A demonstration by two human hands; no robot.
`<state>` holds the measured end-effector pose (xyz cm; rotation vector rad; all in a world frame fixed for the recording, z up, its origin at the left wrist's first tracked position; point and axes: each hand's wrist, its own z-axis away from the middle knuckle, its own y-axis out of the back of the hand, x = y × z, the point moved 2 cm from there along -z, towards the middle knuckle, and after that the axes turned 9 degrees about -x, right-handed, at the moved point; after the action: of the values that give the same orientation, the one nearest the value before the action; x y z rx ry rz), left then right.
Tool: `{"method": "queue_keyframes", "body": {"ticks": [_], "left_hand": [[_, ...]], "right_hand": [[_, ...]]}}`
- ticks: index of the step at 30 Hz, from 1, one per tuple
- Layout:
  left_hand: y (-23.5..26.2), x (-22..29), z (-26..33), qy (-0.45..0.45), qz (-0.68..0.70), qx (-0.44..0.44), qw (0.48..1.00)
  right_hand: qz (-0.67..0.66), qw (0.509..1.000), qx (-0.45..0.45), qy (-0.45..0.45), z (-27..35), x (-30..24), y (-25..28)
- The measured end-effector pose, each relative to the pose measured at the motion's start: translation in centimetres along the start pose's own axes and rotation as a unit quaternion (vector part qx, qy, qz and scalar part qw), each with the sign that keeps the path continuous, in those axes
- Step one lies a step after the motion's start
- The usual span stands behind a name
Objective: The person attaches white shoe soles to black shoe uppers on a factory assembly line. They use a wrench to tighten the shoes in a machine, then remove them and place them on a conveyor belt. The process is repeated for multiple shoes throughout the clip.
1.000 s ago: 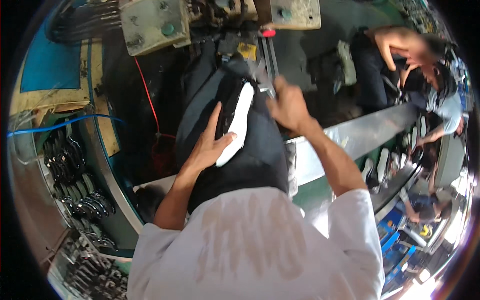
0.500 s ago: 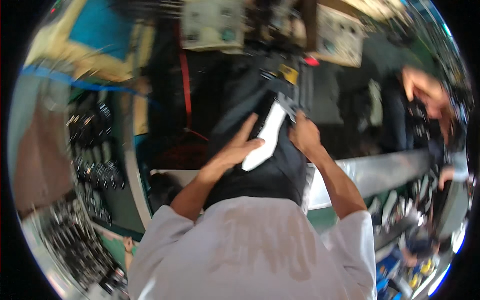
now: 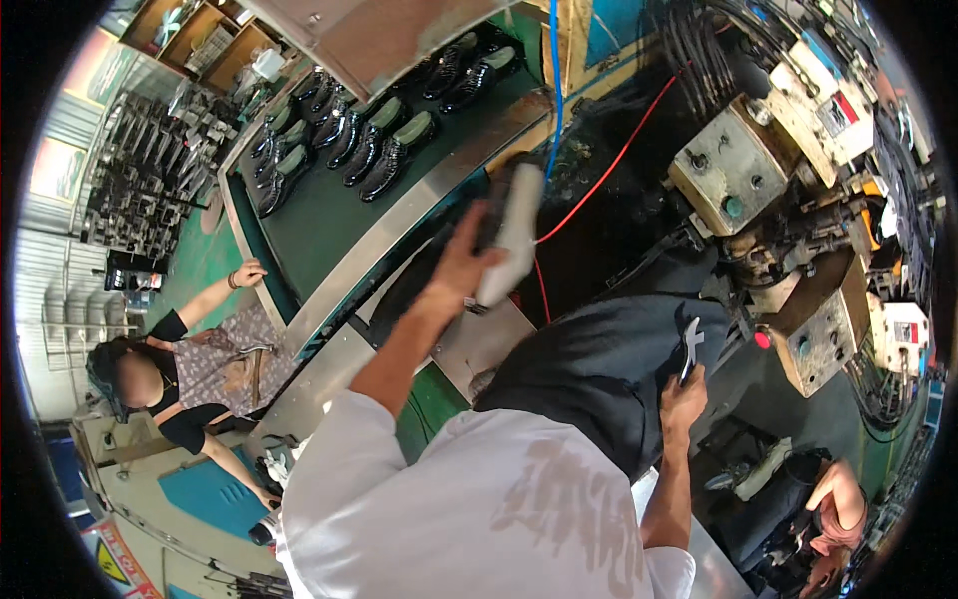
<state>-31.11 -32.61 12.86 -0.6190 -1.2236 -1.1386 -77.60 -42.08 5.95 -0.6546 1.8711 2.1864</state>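
Observation:
My left hand (image 3: 461, 262) is closed around a shoe (image 3: 517, 235) with a dark upper and a pale sole side. The shoe is smeared by motion, held out to the left beside the conveyor's edge. At the right, above my dark-clothed thigh, my right hand (image 3: 684, 401) grips a pair of silver pliers (image 3: 691, 341) by the handle. Their jaws point up and away from me and look parted, with nothing between them.
Several shiny black shoes (image 3: 364, 140) stand on a green conveyor (image 3: 329, 215) with a metal edge. A blue hose (image 3: 556, 90) and a red cord (image 3: 629, 150) hang near the shoe. Machine boxes (image 3: 733, 165) crowd the far right. Co-workers are at left (image 3: 220, 364) and lower right (image 3: 833, 509).
The shoe has left my lap and swung up and left toward the conveyor in my left hand. My right hand and the pliers have come away from it. The view has turned left.

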Motion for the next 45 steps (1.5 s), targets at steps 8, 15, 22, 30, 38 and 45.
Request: {"method": "queue_keyframes", "body": {"ticks": [8,15,22,30,38,45], "left_hand": [[27.6,-11.6,2.5,0.158,-0.525,0.240,0.801],[38.9,-23.0,-0.2,0.143,-0.538,-0.127,0.821],[13.2,-8.4,-16.4,-0.083,-0.567,-0.059,0.818],[-37.1,20.5,-19.2,-0.235,-0.065,-0.392,0.887],[-52.9,28.4,-22.2,-0.018,0.165,-0.527,0.834],[-44.8,29.4,-11.3,-0.409,-0.086,-0.397,0.817]], "right_hand": [[0.003,0.997,0.001,-0.077,0.3,-0.1,0.4],[0.029,0.995,-0.047,-0.084,-0.3,-2.3,2.6],[-0.032,0.991,-0.024,-0.129,1.2,-0.7,1.3],[-0.114,0.981,0.040,-0.151,0.6,-0.1,0.0],[-0.205,0.953,0.092,-0.201,0.7,2.6,-0.1],[-0.318,0.901,0.193,-0.222,3.0,4.6,1.4]]}}
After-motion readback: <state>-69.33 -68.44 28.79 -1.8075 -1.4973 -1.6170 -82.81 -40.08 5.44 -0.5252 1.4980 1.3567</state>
